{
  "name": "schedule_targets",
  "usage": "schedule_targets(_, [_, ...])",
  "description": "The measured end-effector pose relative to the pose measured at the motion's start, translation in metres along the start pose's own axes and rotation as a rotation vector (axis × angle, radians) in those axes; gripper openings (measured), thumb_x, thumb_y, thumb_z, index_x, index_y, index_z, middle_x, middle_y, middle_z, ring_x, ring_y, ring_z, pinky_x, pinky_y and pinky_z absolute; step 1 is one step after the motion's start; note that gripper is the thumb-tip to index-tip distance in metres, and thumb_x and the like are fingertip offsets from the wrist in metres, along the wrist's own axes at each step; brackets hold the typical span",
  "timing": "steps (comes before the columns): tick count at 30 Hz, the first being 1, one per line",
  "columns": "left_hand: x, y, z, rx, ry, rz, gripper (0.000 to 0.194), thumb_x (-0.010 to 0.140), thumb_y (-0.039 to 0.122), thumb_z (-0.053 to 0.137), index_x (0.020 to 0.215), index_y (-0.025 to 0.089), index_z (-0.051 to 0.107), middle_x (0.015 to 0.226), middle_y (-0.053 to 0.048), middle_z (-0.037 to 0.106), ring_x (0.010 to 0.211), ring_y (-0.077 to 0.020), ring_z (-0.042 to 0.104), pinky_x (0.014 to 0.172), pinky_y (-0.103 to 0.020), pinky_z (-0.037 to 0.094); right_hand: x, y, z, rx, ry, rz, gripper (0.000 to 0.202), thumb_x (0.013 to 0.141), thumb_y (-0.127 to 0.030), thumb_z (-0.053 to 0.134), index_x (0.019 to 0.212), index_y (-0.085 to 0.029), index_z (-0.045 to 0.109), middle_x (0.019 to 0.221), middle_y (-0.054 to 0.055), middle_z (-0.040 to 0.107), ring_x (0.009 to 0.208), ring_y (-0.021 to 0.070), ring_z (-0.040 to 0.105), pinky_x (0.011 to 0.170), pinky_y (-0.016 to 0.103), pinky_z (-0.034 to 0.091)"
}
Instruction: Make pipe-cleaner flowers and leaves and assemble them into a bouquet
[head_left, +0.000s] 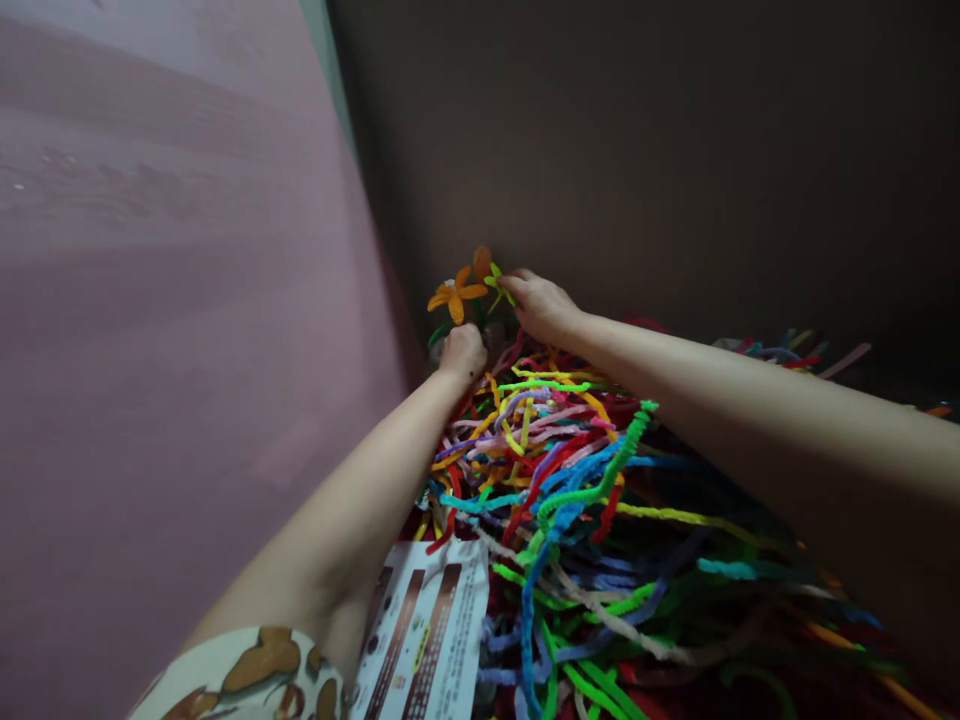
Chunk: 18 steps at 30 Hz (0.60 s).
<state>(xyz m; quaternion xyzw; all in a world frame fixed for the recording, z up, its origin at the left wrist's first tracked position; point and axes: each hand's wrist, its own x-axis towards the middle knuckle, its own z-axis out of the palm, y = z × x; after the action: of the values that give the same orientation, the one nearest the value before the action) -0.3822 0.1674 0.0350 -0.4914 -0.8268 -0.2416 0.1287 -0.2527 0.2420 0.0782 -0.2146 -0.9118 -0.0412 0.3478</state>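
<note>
Near the far corner, an orange flower (pixel 456 294) with several fuzzy petals stands above my left hand (pixel 463 352). That hand is closed at the flower's base; what lies inside its fingers is hidden. My right hand (pixel 541 305) is to the right and slightly higher, its fingers pinched on a yellow-green fuzzy piece (pixel 496 284) beside the flower. A second, darker orange shape (pixel 482 262) shows just behind the two. Below both hands spreads a thick heap of pipe cleaners (pixel 555 440) in many colours.
A pinkish wall or panel (pixel 225 300) rises along the left, and a dark brown surface (pixel 637 150) stands behind the hands. A white printed sheet (pixel 431 630) lies at the bottom, left of the heap. Pipe cleaners extend under my right arm towards the right side.
</note>
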Motion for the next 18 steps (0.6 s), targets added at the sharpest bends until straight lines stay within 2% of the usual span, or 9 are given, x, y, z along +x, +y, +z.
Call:
schedule_targets(3, [-0.004, -0.003, -0.001, 0.045, 0.022, 0.070, 0.038, 0.081, 0.022, 0.043, 0.116, 0.010, 0.046, 0.097, -0.021, 0.064, 0.097, -0.0298, 0.060, 0.079, -0.034, 0.045, -0.003, -0.003, -0.004, -0.034, -0.013, 0.007, 0.049, 0.074, -0.004, 0.043, 0.120, -0.019, 0.051, 0.123, 0.009, 0.051, 0.103, 0.0230, 0.053, 0.084, 0.031, 0.044])
schedule_targets(6, [-0.007, -0.005, -0.002, 0.074, 0.006, 0.124, 0.040, 0.083, 0.022, 0.040, 0.121, 0.010, 0.040, 0.093, -0.019, 0.065, 0.094, -0.0284, 0.062, 0.078, -0.034, 0.044, -0.007, -0.005, -0.006, -0.067, -0.057, 0.019, 0.049, 0.070, -0.004, 0.047, 0.116, -0.018, 0.053, 0.119, 0.011, 0.052, 0.104, 0.0257, 0.052, 0.082, 0.033, 0.045])
schedule_targets(9, [-0.008, -0.006, -0.002, 0.098, -0.030, 0.154, 0.039, 0.082, 0.021, 0.039, 0.120, 0.011, 0.040, 0.094, -0.019, 0.065, 0.094, -0.0287, 0.062, 0.078, -0.034, 0.044, -0.011, -0.005, -0.007, -0.078, -0.102, 0.052, 0.048, 0.069, -0.006, 0.050, 0.116, -0.019, 0.053, 0.117, 0.012, 0.051, 0.101, 0.0255, 0.054, 0.080, 0.034, 0.046])
schedule_targets(12, [-0.008, -0.007, -0.002, 0.113, -0.070, 0.155, 0.039, 0.079, 0.018, 0.042, 0.118, 0.011, 0.042, 0.096, -0.020, 0.065, 0.095, -0.0293, 0.061, 0.078, -0.034, 0.044, -0.013, -0.003, -0.012, -0.067, -0.087, 0.074, 0.050, 0.070, -0.008, 0.051, 0.119, -0.019, 0.050, 0.118, 0.011, 0.050, 0.100, 0.0240, 0.054, 0.080, 0.032, 0.046])
schedule_targets(18, [-0.010, -0.007, -0.005, 0.056, -0.149, 0.166, 0.046, 0.072, 0.014, 0.049, 0.118, 0.014, 0.042, 0.094, -0.017, 0.067, 0.090, -0.0271, 0.063, 0.074, -0.030, 0.044, -0.014, 0.008, -0.034, -0.105, -0.082, 0.096, 0.043, 0.071, -0.010, 0.051, 0.113, -0.020, 0.056, 0.115, 0.011, 0.052, 0.094, 0.0240, 0.057, 0.077, 0.032, 0.047])
